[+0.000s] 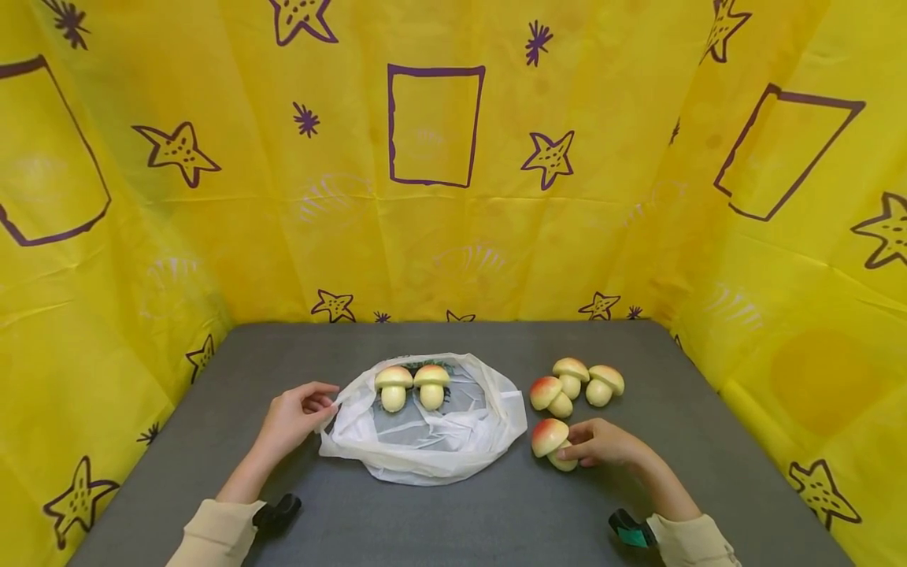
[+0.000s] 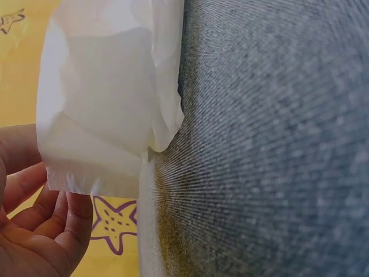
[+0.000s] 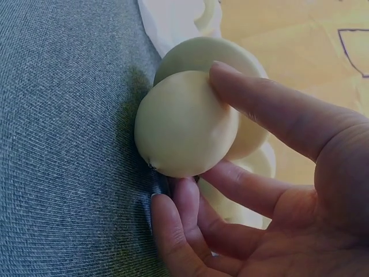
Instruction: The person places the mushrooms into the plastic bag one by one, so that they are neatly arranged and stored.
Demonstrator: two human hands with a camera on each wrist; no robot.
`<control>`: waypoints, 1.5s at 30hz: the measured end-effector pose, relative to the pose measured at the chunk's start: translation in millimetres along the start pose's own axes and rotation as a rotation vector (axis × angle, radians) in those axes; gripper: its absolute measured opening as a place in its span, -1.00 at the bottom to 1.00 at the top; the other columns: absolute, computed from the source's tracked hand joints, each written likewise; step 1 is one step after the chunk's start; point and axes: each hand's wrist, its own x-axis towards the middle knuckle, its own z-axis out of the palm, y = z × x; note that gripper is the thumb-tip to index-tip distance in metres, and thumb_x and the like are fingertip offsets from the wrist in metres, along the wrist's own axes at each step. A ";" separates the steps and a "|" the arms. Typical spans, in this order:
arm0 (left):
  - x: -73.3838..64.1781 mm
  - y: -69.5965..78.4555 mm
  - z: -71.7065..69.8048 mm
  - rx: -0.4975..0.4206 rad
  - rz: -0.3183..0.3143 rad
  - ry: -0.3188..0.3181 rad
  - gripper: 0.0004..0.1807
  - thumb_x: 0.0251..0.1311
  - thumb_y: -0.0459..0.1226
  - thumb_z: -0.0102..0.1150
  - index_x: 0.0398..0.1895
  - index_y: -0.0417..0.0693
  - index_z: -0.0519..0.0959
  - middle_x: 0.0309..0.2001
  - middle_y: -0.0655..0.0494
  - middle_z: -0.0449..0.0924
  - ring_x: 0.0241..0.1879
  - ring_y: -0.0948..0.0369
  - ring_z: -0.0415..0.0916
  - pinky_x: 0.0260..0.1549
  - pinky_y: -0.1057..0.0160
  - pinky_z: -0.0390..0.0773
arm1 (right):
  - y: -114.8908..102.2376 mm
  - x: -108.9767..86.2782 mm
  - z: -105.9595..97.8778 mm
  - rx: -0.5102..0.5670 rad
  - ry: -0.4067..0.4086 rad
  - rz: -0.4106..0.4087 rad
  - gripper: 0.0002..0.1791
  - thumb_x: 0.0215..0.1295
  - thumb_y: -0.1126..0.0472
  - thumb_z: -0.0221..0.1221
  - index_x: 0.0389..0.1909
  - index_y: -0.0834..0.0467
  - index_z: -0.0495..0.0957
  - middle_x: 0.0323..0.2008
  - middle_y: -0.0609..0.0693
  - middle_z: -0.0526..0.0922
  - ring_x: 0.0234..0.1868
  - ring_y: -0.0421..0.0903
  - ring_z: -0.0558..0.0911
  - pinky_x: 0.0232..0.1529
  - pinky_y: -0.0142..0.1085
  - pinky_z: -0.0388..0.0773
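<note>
A white plastic bag (image 1: 418, 465) lies on the grey table with its mouth spread wide. Two toy mushrooms, a left one (image 1: 393, 386) and a right one (image 1: 431, 386), rest inside it side by side. My left hand (image 1: 298, 413) pinches the bag's left rim; in the left wrist view the white film (image 2: 104, 98) hides some fingertips. Right of the bag, my right hand (image 1: 602, 442) grips a toy mushroom (image 1: 549, 438) with a red-orange cap by its pale stem. The right wrist view shows thumb and fingers around that stem (image 3: 184, 124).
Three more toy mushrooms stand grouped behind my right hand: one at the back (image 1: 570, 370), one at the left (image 1: 547, 392) and one at the right (image 1: 605, 383). Yellow patterned cloth (image 1: 439, 252) walls the table (image 1: 425, 528) at the back and both sides.
</note>
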 end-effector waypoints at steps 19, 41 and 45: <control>0.9 0.1 1.2 0.003 0.016 0.016 -0.72 0.02 -0.33 0.36 -0.14 -0.14 0.64 -0.40 0.09 0.62 -0.46 0.32 0.52 -0.46 0.42 0.52 | -1.6 -1.8 -1.1 -0.003 0.070 0.068 -0.50 0.13 0.05 0.30 -0.11 0.40 0.51 -0.27 -0.04 0.59 -0.22 -0.12 0.58 -0.19 -0.19 0.60; -0.7 -0.8 2.5 -0.008 -0.005 0.007 -0.70 0.03 -0.32 0.34 -0.11 -0.12 0.64 -0.38 0.11 0.62 -0.44 0.28 0.53 -0.45 0.41 0.52 | -2.9 -2.8 2.3 0.005 0.062 0.094 -0.53 0.16 0.03 0.28 -0.10 0.35 0.56 -0.21 0.00 0.67 -0.15 -0.05 0.66 -0.19 -0.17 0.60; -1.6 0.2 2.3 -0.017 -0.009 0.006 -0.71 0.03 -0.34 0.35 -0.12 -0.14 0.64 -0.39 0.10 0.62 -0.44 0.27 0.53 -0.45 0.42 0.52 | -2.4 -1.2 3.9 0.001 0.053 0.091 -0.61 0.15 0.02 0.29 -0.21 0.29 0.59 -0.28 -0.06 0.68 -0.19 -0.13 0.64 -0.24 -0.21 0.58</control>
